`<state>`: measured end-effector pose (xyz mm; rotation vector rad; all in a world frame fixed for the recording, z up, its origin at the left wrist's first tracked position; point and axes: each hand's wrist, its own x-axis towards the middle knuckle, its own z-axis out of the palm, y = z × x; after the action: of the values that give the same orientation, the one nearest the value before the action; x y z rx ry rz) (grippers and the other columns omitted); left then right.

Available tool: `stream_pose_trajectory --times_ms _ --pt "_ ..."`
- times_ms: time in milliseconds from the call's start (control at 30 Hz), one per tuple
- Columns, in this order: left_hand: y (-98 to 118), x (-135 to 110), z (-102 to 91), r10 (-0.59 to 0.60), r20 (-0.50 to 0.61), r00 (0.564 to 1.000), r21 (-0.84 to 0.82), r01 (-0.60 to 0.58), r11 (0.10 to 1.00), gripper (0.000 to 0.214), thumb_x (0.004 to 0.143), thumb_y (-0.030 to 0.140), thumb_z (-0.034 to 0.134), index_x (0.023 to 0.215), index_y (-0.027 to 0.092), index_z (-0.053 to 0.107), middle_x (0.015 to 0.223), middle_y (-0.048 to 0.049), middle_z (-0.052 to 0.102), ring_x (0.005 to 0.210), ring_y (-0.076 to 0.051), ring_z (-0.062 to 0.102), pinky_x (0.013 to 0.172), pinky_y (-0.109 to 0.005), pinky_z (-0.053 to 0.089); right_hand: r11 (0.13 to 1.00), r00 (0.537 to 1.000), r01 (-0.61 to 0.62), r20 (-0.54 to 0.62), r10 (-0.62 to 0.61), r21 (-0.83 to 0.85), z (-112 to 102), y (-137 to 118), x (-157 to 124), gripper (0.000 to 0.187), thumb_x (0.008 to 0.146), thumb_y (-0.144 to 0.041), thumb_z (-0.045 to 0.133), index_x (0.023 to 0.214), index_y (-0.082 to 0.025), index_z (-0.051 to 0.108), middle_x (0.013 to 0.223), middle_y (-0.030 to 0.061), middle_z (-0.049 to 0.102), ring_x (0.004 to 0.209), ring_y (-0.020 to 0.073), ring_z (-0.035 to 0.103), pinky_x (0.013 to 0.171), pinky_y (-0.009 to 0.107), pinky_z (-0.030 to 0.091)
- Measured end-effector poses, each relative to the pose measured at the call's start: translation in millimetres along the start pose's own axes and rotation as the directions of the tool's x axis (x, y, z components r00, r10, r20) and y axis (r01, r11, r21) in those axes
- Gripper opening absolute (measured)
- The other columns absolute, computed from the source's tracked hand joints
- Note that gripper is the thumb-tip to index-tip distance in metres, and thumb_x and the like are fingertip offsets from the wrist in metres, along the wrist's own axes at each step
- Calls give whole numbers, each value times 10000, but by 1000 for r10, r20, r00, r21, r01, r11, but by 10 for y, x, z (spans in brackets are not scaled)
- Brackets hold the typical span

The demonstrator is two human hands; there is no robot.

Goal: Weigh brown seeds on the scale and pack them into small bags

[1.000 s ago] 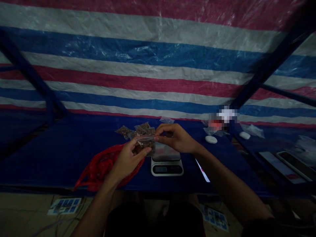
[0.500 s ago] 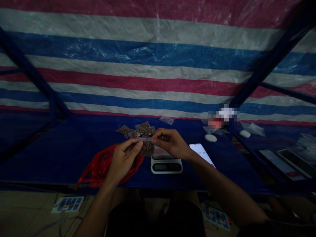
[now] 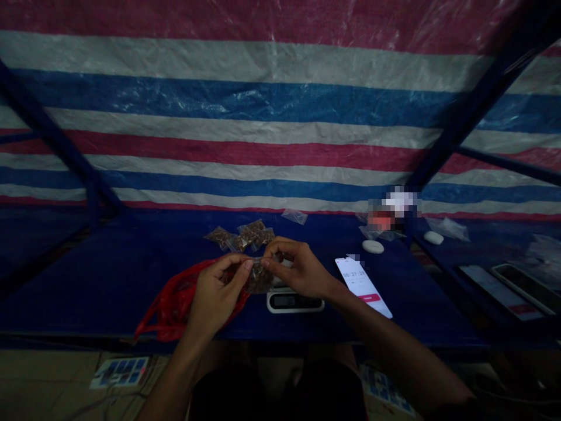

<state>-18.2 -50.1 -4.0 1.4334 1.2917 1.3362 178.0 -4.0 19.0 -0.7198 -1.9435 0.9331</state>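
Between my hands is a small clear plastic bag (image 3: 259,279) with brown, grain-like contents. My left hand (image 3: 221,286) pinches the left end of its top edge between thumb and fingers. The right end of that edge is pinched by my right hand (image 3: 298,266). Just below and right of the bag, a white digital scale (image 3: 295,303) is partly hidden by my right hand; its display is too dark to read. Beyond my hands lie several filled bags (image 3: 249,234) of the same kind. A red plastic bag (image 3: 169,307) sits open-looking beside my left hand, partly covered by it.
A lit phone (image 3: 363,286) showing a timer lies right of the scale. White oval objects (image 3: 373,247) and empty clear bags (image 3: 294,216) are scattered farther back. Two more phones (image 3: 499,292) rest at the far right. Blue frame bars (image 3: 456,140) and a striped tarp (image 3: 263,105) enclose the table.
Both hands have come slightly lower with the small bag, and their pinching fingers are closer together along its top edge. More of the lit phone shows now.
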Motion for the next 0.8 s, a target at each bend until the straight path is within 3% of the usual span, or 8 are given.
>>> stream_pose_trajectory --times_ms 267,400,600,700,800 --pt "180 112 -15 -10 28 1000 10 10 1000 320 858 476 742 919 162 761 866 -49 786 777 -194 723 708 -259 573 993 997 79 -10 -80 -86 35 -48 139 114 925 -257 665 844 -179 684 852 17 665 799 152 592 753 296 461" --pt "288 245 -142 85 26 996 134 -87 987 292 857 448 752 935 170 788 920 -56 796 859 -208 735 783 -275 566 981 993 111 43 -106 -157 -103 -59 237 139 946 -281 672 852 -179 687 860 19 676 793 146 591 737 285 454" --pt "358 470 -255 124 -12 992 140 -121 983 311 827 463 759 916 168 792 978 -80 808 895 -223 740 846 -319 573 972 996 82 46 -73 -218 -290 -12 477 297 905 -418 747 749 -171 690 743 11 679 683 134 579 649 270 421" --pt "323 665 -305 122 8 993 254 -120 960 393 862 526 694 974 157 772 976 -91 801 865 -224 731 827 -334 578 908 996 87 61 -68 -411 -318 26 703 341 895 -473 755 737 -173 712 741 22 688 676 141 575 634 278 385" --pt "238 839 -578 104 24 994 515 -101 851 530 862 592 660 1136 143 730 1152 -137 767 1014 -260 717 920 -366 559 775 996 89 72 -56 -625 -315 3 966 316 936 -468 713 802 -183 747 806 50 718 738 174 601 658 298 369"
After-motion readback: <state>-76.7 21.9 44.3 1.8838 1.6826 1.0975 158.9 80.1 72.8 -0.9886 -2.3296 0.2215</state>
